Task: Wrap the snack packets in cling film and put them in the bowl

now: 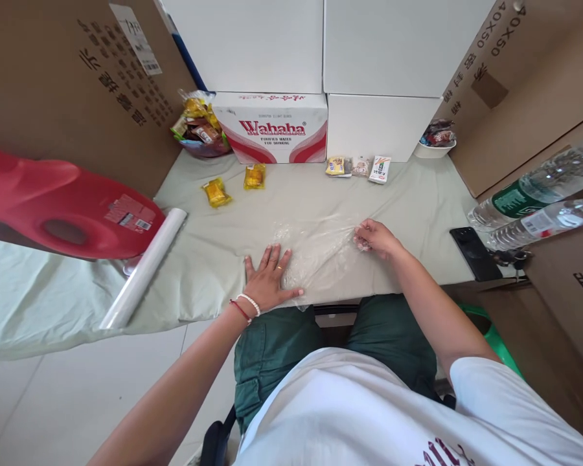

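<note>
A crumpled sheet of clear plastic film point(320, 254) lies on the cloth-covered table in front of me; whether it is a bag or a loose sheet I cannot tell. My left hand point(268, 279) rests flat with fingers spread, its thumb and fingertips at the film's left edge. At the opposite side, the fingers of my right hand point(375, 237) are pinched on the film's right edge and pull it into folds. Beyond the film lie two yellow snack packets point(216, 193) and a few small packets, one of them white point(379, 169).
At left, a white film roll point(146, 268) leans beside a red jug point(63, 200). A bowl of snacks point(204, 139) and a Wahaha carton point(276, 129) stand at the back. On the right are a white tub point(434, 149), water bottles point(539, 226) and a black phone point(475, 254).
</note>
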`<state>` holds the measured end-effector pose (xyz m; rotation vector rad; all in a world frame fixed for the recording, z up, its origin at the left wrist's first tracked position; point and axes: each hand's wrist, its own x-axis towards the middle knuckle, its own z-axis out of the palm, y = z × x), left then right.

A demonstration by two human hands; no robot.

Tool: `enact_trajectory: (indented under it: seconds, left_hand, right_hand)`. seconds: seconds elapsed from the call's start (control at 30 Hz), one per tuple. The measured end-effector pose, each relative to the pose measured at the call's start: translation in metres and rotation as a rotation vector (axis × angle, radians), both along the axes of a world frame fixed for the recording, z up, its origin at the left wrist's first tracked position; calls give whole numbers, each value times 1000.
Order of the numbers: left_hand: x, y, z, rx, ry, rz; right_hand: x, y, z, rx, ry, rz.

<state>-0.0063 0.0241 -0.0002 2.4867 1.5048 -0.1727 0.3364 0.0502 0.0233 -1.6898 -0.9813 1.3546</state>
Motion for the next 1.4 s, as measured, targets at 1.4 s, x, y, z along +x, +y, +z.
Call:
enact_trajectory:
  seconds: [1.4]
  left_hand:
    - [2,33,-12,157,-142,91]
  right_hand:
    - [-141,167,31,298,-1098,429]
